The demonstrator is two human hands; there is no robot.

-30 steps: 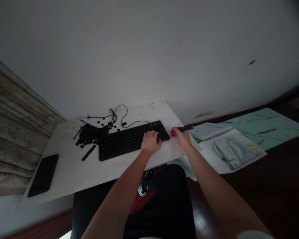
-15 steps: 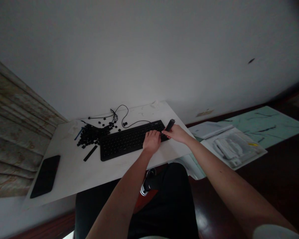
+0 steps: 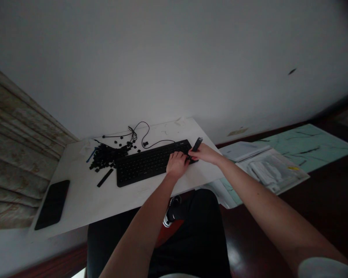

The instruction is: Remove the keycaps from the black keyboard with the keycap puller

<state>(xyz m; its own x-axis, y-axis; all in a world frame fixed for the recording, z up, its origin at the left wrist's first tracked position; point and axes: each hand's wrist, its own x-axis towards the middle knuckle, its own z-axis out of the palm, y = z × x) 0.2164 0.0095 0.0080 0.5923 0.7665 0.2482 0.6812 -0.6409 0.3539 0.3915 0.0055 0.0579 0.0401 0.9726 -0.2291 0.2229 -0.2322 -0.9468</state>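
Observation:
A black keyboard [image 3: 142, 164] lies on the white table, slightly angled. My left hand [image 3: 177, 164] rests on its right part, fingers laid over the keys and the thumb side toward my right hand. Close beside it, my right hand [image 3: 204, 153] is closed on a slim black-handled tool [image 3: 197, 144], held tilted over the keyboard's right end. The tool's lower tip is partly hidden between the two hands, so its kind is unclear. A heap of loose black keycaps [image 3: 106, 155] lies at the keyboard's left end, with several more scattered behind it.
A thin black cable [image 3: 149, 131] winds behind the keyboard. In front of the keycaps lies a black strip [image 3: 105, 178]. A dark phone-like slab [image 3: 52, 204] rests near the table's left edge. To the right, lower down, is a clear plastic package [image 3: 269, 170].
My right hand and the tool have shifted slightly, and the handle stands a little more upright. My left hand stays on the keyboard, its thumb side slightly changed.

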